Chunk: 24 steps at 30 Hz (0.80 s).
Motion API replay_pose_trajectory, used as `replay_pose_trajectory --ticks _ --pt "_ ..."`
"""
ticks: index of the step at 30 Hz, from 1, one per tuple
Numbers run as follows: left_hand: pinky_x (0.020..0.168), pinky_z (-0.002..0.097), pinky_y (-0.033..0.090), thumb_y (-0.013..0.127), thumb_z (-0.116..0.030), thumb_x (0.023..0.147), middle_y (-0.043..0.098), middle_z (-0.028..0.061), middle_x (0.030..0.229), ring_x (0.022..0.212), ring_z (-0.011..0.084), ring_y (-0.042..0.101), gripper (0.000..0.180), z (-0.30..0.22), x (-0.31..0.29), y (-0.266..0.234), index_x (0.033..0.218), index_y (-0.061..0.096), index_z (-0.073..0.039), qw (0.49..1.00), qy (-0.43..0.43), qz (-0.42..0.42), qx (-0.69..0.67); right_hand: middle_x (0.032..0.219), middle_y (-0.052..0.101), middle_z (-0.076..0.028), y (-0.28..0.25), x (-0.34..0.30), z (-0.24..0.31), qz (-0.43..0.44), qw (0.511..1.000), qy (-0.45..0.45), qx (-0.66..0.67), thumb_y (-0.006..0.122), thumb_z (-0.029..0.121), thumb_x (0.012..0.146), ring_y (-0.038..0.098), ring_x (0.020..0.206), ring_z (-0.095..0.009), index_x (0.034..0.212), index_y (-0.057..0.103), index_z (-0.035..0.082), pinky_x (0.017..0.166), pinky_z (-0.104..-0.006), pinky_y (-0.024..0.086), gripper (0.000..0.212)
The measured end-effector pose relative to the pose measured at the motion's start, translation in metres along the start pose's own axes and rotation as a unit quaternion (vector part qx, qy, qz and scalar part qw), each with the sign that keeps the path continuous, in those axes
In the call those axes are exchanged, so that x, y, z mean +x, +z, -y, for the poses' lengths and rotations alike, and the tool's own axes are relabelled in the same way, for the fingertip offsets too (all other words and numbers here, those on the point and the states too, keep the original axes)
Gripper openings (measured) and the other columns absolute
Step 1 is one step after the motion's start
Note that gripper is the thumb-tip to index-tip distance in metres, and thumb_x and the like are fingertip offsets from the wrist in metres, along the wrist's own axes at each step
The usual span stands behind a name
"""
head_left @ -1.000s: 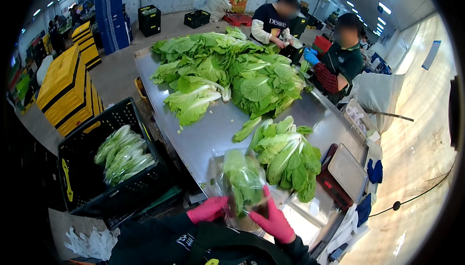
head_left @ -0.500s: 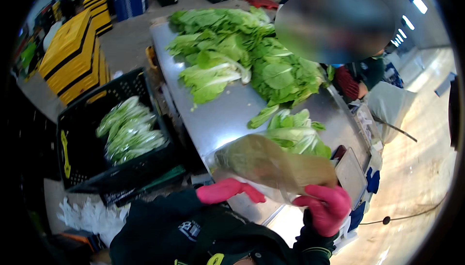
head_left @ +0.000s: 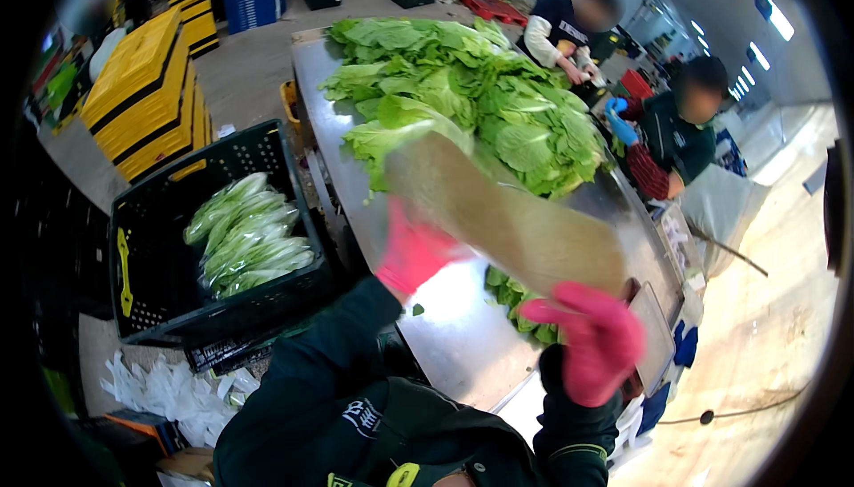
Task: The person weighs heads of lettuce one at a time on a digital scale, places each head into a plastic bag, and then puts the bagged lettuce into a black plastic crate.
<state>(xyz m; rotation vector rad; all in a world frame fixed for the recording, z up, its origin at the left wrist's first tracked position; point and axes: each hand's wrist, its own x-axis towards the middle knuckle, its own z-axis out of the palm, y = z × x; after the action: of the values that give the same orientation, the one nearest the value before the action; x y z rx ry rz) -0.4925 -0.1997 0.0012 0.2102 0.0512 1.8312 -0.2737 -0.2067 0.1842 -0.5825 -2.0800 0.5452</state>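
Both my hands wear pink gloves and hold the two ends of a clear bag with leafy greens (head_left: 507,216) inside, raised above the steel table (head_left: 445,336). The bag is blurred by motion and looks tan. My left hand (head_left: 414,251) grips its left end, my right hand (head_left: 592,340) its right end. Under the bag a small heap of loose greens (head_left: 520,305) lies on the table. A large pile of lettuce-like greens (head_left: 471,96) covers the far half of the table.
A black crate (head_left: 124,256) with several bagged greens (head_left: 245,233) stands on the floor at my left. Stacked yellow crates (head_left: 147,87) lie beyond it. Loose plastic bags (head_left: 169,389) litter the floor. Two people (head_left: 676,131) work at the table's far right side.
The bagged greens went from resting at the table's front edge to being held up between both hands, now stretched out and blurred. My hands have moved apart and upward.
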Motion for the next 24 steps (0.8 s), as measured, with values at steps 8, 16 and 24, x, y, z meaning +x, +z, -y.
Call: replay_pose_trajectory --ticks 8,16,24 --pt "0.100 0.0459 0.033 0.055 -0.063 0.078 0.050 0.0090 0.118 0.112 0.0288 0.044 0.067 -0.209 -0.003 -0.107 0.115 0.049 -0.008 0.946 0.270 -0.171 -0.049 0.091 0.065 -0.017 -0.146 -0.047 -0.061 -0.303 0.928 0.102 0.192 0.040 0.035 0.099 0.061 0.077 -0.024 0.113 0.052 0.000 0.076 -0.0330 0.047 0.040" --pt "0.101 0.0306 0.034 0.051 -0.014 0.092 0.053 0.0127 0.124 0.114 0.0209 0.049 0.038 -0.078 0.024 0.028 0.126 0.048 0.001 0.443 0.588 -0.160 0.658 0.121 0.054 -0.012 -0.241 -0.196 -0.216 -0.503 0.810 0.292 0.074 0.053 0.008 0.090 0.050 0.113 -0.023 0.111 0.054 0.000 0.094 -0.0350 0.045 0.023" --pt "0.088 0.0389 0.044 0.062 -0.024 0.085 0.055 0.0166 0.116 0.101 0.0300 0.056 0.042 0.190 0.142 -0.017 0.119 0.053 -0.001 0.517 0.078 0.258 0.813 0.120 0.054 -0.008 -0.288 -0.308 -0.356 -0.441 0.712 0.547 0.001 0.060 0.009 0.084 0.053 0.106 -0.021 0.115 0.056 0.008 0.086 -0.0381 0.046 0.031"
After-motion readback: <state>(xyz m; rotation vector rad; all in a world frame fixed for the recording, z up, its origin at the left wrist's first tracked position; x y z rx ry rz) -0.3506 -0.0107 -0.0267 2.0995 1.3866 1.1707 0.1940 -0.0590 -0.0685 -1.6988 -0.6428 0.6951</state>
